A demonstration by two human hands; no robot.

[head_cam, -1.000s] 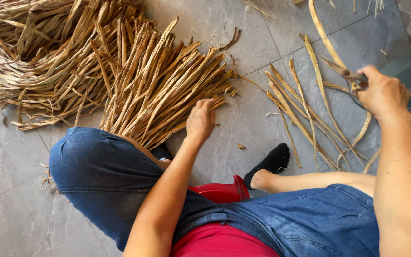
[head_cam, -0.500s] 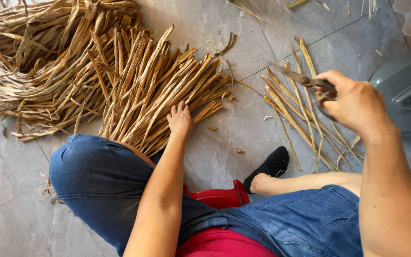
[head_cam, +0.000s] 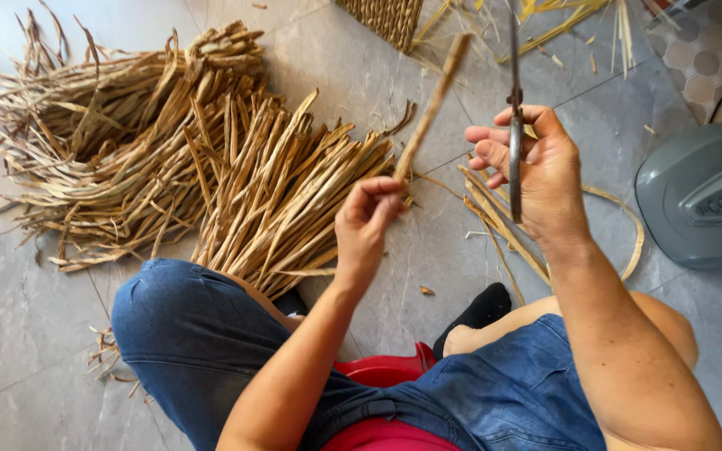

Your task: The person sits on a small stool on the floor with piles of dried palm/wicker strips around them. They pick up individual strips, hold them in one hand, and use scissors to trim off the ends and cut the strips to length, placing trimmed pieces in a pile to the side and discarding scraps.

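A person sits on a grey tiled floor [head_cam: 35,334] with bent legs in blue denim shorts [head_cam: 495,401]. The left hand [head_cam: 367,224] is closed around the lower end of one long dry tan plant stalk [head_cam: 429,108]. The fingers [head_cam: 386,190] pinch it tight. The stalk is held up in the air in front of the person, above the floor. Its long line runs from the left hand up and away, leaning a little to the right. Its far tip points toward the top edge of the floor, near a woven basket [head_cam: 386,18] that sits there.

The right hand [head_cam: 536,171] is closed around a thin dark metal blade tool [head_cam: 515,100]. The tool stands almost straight up and down, and its top end points away from the person. I cannot tell what kind of cutting tool it is.

The stalk lies just to the left of the blade. The two are near each other but do not touch. The two long lines are not side by side in the same way: the stalk leans, the blade stands straight. The left hand holds the stalk, so it is the nearer hand; the right hand is a small way off to the right.

A big pile of the same dry tan stalks [head_cam: 169,159] lies on the left side of the floor. A few loose strips [head_cam: 495,221] lie under the right hand. A grey rounded machine [head_cam: 704,196] sits at the right edge. A foot in a black sock [head_cam: 482,309] rests on the floor near the middle.
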